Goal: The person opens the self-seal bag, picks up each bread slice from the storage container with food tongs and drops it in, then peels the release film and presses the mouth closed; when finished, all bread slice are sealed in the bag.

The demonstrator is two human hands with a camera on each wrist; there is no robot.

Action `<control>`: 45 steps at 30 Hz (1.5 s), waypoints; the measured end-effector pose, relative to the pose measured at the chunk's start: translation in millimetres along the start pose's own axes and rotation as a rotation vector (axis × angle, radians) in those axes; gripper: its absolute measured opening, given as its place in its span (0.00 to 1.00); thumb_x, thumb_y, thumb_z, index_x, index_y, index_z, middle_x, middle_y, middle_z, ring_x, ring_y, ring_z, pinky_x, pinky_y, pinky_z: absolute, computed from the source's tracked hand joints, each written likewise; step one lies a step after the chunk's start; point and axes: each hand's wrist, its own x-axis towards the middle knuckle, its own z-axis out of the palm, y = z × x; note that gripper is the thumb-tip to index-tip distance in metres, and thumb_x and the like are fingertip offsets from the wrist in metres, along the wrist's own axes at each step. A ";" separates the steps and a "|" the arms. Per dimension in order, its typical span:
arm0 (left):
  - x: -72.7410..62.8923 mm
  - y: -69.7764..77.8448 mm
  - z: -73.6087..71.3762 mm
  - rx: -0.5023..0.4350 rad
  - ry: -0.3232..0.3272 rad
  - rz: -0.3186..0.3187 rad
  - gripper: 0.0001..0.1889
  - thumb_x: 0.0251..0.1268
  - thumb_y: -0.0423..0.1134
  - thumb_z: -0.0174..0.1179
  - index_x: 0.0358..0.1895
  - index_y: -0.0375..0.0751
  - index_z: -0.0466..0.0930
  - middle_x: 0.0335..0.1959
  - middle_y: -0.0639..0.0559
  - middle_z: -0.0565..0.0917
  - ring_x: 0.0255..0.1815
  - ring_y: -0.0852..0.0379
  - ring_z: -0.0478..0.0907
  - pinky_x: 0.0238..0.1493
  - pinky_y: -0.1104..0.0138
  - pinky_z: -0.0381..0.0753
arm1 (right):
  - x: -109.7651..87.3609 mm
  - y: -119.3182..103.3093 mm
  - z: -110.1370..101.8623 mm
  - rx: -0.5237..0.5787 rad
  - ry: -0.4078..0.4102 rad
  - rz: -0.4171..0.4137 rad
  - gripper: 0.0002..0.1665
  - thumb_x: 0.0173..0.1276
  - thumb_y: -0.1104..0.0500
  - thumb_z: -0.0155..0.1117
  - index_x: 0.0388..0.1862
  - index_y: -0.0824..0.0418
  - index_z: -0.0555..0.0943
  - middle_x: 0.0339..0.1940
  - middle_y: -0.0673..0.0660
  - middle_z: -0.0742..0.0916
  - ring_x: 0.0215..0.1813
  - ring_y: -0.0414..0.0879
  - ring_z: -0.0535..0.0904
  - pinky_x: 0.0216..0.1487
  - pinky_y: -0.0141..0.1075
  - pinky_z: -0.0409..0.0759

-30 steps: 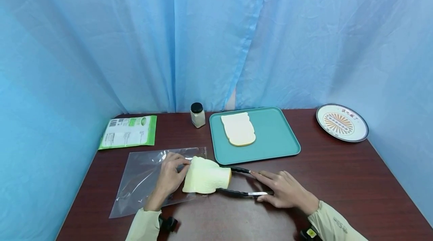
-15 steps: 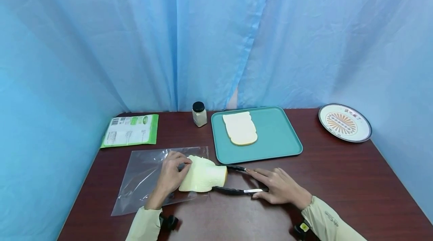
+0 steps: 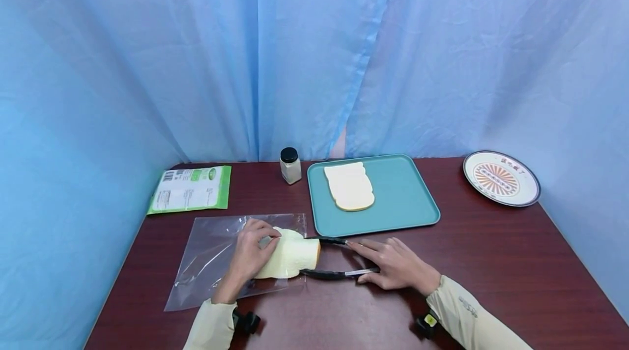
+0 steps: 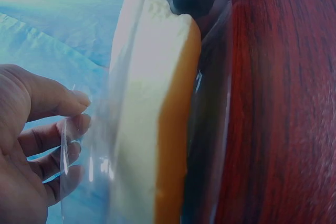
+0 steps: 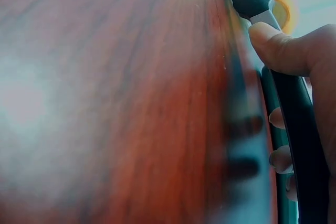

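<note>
The left hand (image 3: pixel 251 249) pinches while the right hand (image 3: pixel 397 265) grips

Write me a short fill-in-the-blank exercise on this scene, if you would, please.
1. The left hand holds the edge of a clear plastic ____.
2. The right hand holds a pair of ____ with bread between the tips.
3. The jar has a lid coloured ____.
4. In the head view, the plate is to the ____ of the tray.

Missing words: bag; tongs; black; right.

We've slice (image 3: pixel 350 187) on L side of tray (image 3: pixel 403 191), jar (image 3: pixel 290 167) just L, packet (image 3: pixel 190 190) farther L, plate (image 3: pixel 501 178) well R. Nearer us: bag (image 3: pixel 208 257), bread (image 3: pixel 290 256) partly in it, tongs (image 3: pixel 329 274) R.
</note>
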 end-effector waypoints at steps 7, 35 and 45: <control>0.0 -0.7 -1.3 -0.001 0.017 0.017 0.09 0.42 0.21 0.71 0.26 0.39 0.88 0.26 0.51 0.85 0.34 0.54 0.75 0.37 0.63 0.76 | 9.4 -0.6 2.8 0.003 0.000 -0.022 0.45 0.59 0.34 0.70 0.69 0.58 0.76 0.51 0.52 0.89 0.18 0.31 0.57 0.21 0.28 0.67; 2.5 5.2 -3.8 0.042 0.001 -0.005 0.09 0.43 0.23 0.75 0.27 0.39 0.89 0.27 0.51 0.85 0.37 0.54 0.77 0.39 0.60 0.78 | 36.1 0.4 6.9 -0.031 -0.029 -0.096 0.43 0.61 0.33 0.67 0.66 0.59 0.77 0.44 0.51 0.87 0.17 0.32 0.54 0.17 0.28 0.65; 4.3 7.1 -7.4 0.034 0.022 0.017 0.09 0.42 0.22 0.74 0.27 0.39 0.89 0.27 0.51 0.85 0.36 0.54 0.77 0.38 0.61 0.78 | 37.8 -1.8 3.8 -0.049 -0.054 -0.098 0.43 0.61 0.33 0.68 0.66 0.60 0.77 0.44 0.52 0.87 0.16 0.33 0.58 0.17 0.29 0.65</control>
